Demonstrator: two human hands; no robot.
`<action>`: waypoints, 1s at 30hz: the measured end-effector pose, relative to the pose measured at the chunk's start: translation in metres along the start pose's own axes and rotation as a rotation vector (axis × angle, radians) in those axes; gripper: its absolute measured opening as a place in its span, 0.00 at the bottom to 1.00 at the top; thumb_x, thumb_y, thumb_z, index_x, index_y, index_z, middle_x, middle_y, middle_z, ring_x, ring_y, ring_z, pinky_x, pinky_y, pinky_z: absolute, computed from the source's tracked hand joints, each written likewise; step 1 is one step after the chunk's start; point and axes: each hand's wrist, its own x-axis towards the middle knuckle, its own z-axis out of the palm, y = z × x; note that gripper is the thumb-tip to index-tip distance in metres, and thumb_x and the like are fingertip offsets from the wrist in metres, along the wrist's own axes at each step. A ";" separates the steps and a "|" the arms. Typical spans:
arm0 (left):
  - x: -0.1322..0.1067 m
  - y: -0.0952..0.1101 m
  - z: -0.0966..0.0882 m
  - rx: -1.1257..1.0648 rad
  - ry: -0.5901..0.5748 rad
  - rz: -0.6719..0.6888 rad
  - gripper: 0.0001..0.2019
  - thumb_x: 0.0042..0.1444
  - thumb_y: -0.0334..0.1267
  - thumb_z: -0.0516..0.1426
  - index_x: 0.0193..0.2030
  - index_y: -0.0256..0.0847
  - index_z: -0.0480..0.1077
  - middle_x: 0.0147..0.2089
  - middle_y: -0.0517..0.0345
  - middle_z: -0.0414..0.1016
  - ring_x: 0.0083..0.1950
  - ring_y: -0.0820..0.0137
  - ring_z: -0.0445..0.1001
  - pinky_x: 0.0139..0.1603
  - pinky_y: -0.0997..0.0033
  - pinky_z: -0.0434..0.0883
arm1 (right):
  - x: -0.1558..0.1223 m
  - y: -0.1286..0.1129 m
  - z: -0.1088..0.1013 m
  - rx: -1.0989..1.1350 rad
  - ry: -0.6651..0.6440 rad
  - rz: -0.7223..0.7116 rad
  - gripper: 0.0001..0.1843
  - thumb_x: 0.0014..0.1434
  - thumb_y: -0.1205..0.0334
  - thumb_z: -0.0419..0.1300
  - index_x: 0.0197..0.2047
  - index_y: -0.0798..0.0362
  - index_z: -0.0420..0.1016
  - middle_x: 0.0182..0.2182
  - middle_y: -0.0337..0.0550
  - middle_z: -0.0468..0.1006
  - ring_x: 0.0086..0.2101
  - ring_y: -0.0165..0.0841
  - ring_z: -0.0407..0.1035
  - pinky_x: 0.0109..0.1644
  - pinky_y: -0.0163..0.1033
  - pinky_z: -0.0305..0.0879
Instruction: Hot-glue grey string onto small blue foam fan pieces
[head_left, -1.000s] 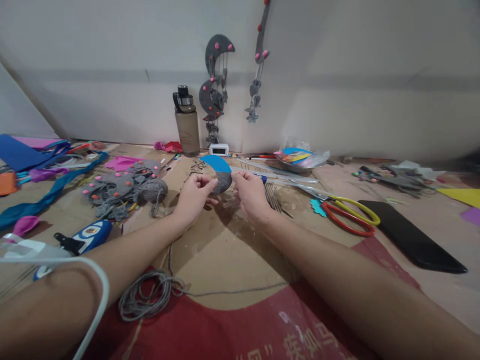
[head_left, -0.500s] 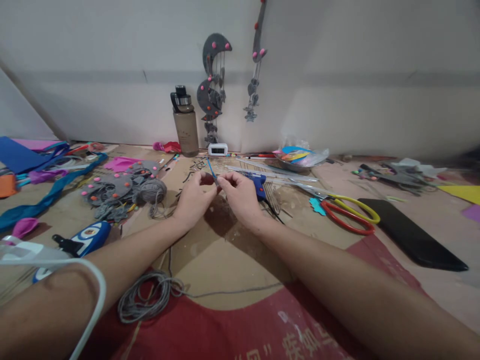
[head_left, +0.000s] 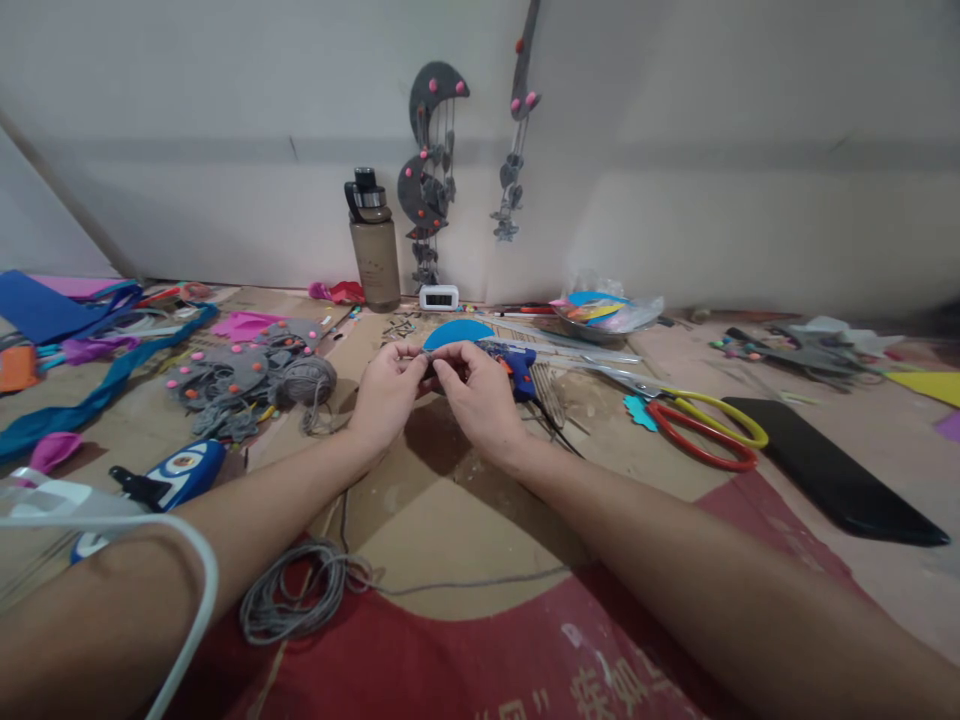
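Both hands meet above the middle of the table, fingers pinched. Between and behind them shows a flat blue piece with a rounded edge [head_left: 459, 332], perhaps felt; its lower part is hidden. My left hand [head_left: 386, 393] grips its near left edge between thumb and fingers. Close beside it, my right hand [head_left: 480, 398] has thumb and fingertips on the same piece. A small dark bit shows at the fingertips, too small to name. Just beyond my right hand lies a blue glue gun [head_left: 519, 368], partly covered by the hand.
Scissors [head_left: 709, 430] and a black phone-like slab [head_left: 832, 470] lie right. Grey yarn [head_left: 296, 595] is coiled in front; a yarn ball [head_left: 306, 380] sits left by grey felt pieces [head_left: 232, 370]. A bottle [head_left: 375, 260] and small clock [head_left: 439, 298] stand at the wall. A white cable [head_left: 199, 570] crosses my left arm.
The blue piece has turned from edge-on, a thin strip, to showing its broad rounded face. My hands stay in nearly the same place, with the fingers shifted a little.
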 end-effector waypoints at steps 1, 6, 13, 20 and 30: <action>0.000 0.001 0.001 -0.020 0.008 -0.002 0.06 0.49 0.33 0.58 0.33 0.38 0.63 0.26 0.63 0.70 0.29 0.76 0.72 0.38 0.69 0.74 | 0.000 0.000 0.000 -0.012 0.006 0.004 0.08 0.57 0.60 0.51 0.36 0.52 0.70 0.35 0.42 0.74 0.36 0.30 0.68 0.43 0.39 0.64; 0.000 0.002 0.002 -0.066 0.003 -0.018 0.06 0.49 0.35 0.59 0.32 0.37 0.65 0.30 0.60 0.73 0.32 0.75 0.73 0.40 0.69 0.74 | 0.002 0.001 -0.003 -0.077 0.019 0.026 0.07 0.56 0.61 0.52 0.33 0.53 0.69 0.31 0.40 0.73 0.33 0.30 0.66 0.40 0.36 0.62; 0.001 0.001 0.001 -0.086 -0.066 -0.031 0.08 0.47 0.35 0.61 0.33 0.36 0.68 0.30 0.59 0.74 0.34 0.75 0.74 0.43 0.70 0.74 | 0.004 0.002 -0.005 -0.084 0.030 0.032 0.07 0.56 0.62 0.51 0.31 0.53 0.68 0.29 0.39 0.72 0.31 0.28 0.65 0.37 0.35 0.60; 0.012 -0.002 -0.009 -0.140 0.073 -0.049 0.05 0.45 0.32 0.62 0.29 0.34 0.69 0.29 0.57 0.74 0.31 0.74 0.75 0.42 0.69 0.75 | 0.004 0.001 -0.005 -0.166 -0.083 0.005 0.10 0.58 0.61 0.50 0.31 0.53 0.69 0.31 0.39 0.73 0.33 0.29 0.65 0.40 0.35 0.59; 0.037 -0.011 -0.033 -0.175 0.178 -0.012 0.05 0.45 0.31 0.61 0.27 0.32 0.70 0.30 0.55 0.73 0.31 0.72 0.76 0.39 0.69 0.76 | 0.025 0.004 -0.067 -0.694 0.008 0.079 0.12 0.58 0.54 0.50 0.35 0.54 0.66 0.34 0.46 0.72 0.35 0.35 0.65 0.38 0.38 0.58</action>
